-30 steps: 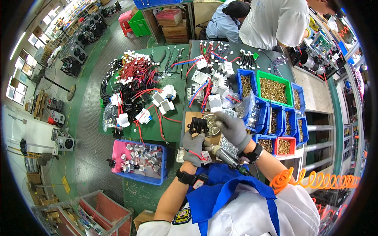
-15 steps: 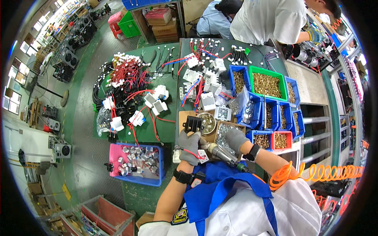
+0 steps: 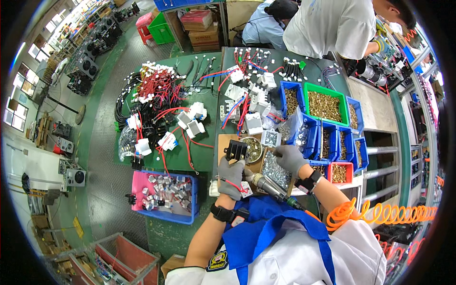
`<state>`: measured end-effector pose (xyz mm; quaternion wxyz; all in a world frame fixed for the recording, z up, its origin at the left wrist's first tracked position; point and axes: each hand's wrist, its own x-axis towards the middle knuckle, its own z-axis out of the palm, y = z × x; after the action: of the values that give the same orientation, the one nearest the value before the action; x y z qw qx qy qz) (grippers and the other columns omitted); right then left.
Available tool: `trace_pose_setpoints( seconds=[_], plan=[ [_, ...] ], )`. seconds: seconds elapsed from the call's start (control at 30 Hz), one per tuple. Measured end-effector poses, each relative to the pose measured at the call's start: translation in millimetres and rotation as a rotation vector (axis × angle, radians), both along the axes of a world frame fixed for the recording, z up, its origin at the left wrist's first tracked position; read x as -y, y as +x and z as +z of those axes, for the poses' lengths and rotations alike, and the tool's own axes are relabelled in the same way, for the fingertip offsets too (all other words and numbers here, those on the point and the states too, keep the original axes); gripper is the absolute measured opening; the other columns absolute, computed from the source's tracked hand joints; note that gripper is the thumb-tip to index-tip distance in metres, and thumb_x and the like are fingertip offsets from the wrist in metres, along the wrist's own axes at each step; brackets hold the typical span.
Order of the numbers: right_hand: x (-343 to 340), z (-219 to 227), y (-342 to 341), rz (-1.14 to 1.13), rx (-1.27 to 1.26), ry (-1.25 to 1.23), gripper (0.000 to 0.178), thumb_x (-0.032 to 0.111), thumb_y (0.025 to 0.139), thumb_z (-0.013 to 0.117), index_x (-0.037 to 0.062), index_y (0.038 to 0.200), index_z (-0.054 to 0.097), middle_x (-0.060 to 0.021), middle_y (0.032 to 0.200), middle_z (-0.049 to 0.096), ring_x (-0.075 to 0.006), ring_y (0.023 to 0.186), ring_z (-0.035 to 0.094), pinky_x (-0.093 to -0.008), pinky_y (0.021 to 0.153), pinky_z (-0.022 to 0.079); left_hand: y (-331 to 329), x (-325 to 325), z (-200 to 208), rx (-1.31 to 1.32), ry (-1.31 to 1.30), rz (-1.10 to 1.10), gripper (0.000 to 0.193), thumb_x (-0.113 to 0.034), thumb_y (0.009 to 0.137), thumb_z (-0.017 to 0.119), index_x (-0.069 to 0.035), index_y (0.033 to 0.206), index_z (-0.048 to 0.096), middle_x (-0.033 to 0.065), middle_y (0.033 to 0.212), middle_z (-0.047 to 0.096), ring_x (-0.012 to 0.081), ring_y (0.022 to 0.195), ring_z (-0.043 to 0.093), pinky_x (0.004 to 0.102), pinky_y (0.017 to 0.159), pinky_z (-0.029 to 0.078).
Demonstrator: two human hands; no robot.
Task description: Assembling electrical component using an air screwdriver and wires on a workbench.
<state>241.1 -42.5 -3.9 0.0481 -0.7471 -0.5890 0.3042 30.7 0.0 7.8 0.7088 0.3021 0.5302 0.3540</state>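
My left hand [image 3: 231, 178], in a grey glove, is closed around a black terminal block [image 3: 236, 150] with raised ridges. A short red wire [image 3: 232, 184] and a small white part [image 3: 245, 190] hang at the same hand. My right hand [image 3: 291, 159], also gloved, is over the far right part of a cardboard tray of small silver screws [image 3: 274, 170]. Its fingers are drawn together, and anything between them is too small to make out. Between my hands lies a power screwdriver [image 3: 269, 184], untouched by the right hand. A round dish of small metal parts [image 3: 253, 148] stands beside the block.
Blue bins [image 3: 311, 137], a green bin [image 3: 326, 104] and a red bin [image 3: 340, 173] hold brass-coloured fasteners at right. Wire bundles [image 3: 159, 85] and white components [image 3: 193, 121] cover the left table. A blue crate [image 3: 192, 209] stands nearer. An orange coiled hose [image 3: 380, 209] hangs right. Co-workers stand beyond.
My right hand has shifted slightly away from me over the screw tray, its fingers now nearer the tray's far edge. My left hand still holds the terminal block. The whole view has shifted slightly.
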Motion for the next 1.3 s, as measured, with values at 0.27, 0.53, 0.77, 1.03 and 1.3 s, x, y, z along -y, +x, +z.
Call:
trace_pose_setpoints(
  seconds=[0.27, 0.53, 0.77, 1.03, 1.3],
  plan=[
    [-23, 42, -34, -0.329, -0.961, 0.218, 0.035, 0.003, 0.076, 0.066, -0.0072, 0.109, 0.059, -0.0091, 0.089, 0.065, -0.0133, 0.081, 0.063, -0.0288, 0.074, 0.055, 7, 5, 5, -0.034, 0.036, 0.004, 0.026, -0.003, 0.082, 0.057, -0.002, 0.106, 0.047, 0.0132, 0.066, 0.061, 0.0185, 0.044, 0.059, 0.0293, 0.038, 0.049],
    [-19, 49, -66, 0.144, -0.007, 0.626, 0.03, 0.014, 0.077, 0.064, 0.0125, 0.107, 0.057, -0.0088, 0.071, 0.064, -0.0272, 0.064, 0.065, -0.0368, 0.057, 0.051, 11, 7, 14, -0.176, 0.195, -0.022, 0.027, -0.002, 0.081, 0.057, -0.003, 0.106, 0.047, 0.0118, 0.07, 0.062, 0.0188, 0.046, 0.06, 0.0301, 0.039, 0.049],
    [-19, 44, -73, 0.23, 0.065, 0.642, 0.021, 0.017, 0.081, 0.06, 0.0127, 0.102, 0.057, -0.0096, 0.07, 0.062, -0.029, 0.059, 0.062, -0.0409, 0.052, 0.048, 15, 11, 18, -0.136, 0.14, 0.004, 0.026, -0.002, 0.082, 0.056, -0.003, 0.106, 0.046, 0.0117, 0.069, 0.061, 0.0187, 0.045, 0.059, 0.0306, 0.038, 0.048],
    [-23, 59, -71, 0.263, -0.174, 0.252, 0.042, 0.012, 0.083, 0.061, 0.0062, 0.123, 0.052, -0.0175, 0.102, 0.065, -0.0302, 0.09, 0.065, -0.0378, 0.078, 0.051, 11, 12, -43, -0.473, 0.328, -0.123, 0.013, -0.013, 0.079, 0.059, -0.006, 0.089, 0.062, 0.0085, 0.075, 0.061, 0.0195, 0.068, 0.062, 0.0328, 0.057, 0.05],
    [-46, 10, -77, 0.383, -0.637, 0.214, 0.036, -0.009, 0.07, 0.053, -0.0002, 0.106, 0.054, -0.0072, 0.1, 0.061, -0.0158, 0.097, 0.06, -0.0288, 0.079, 0.048, -76, 9, -78, -0.296, 0.151, 0.212, 0.023, -0.023, 0.082, 0.06, -0.007, 0.097, 0.056, 0.008, 0.073, 0.058, 0.0223, 0.063, 0.054, 0.0352, 0.054, 0.044]
  ],
)
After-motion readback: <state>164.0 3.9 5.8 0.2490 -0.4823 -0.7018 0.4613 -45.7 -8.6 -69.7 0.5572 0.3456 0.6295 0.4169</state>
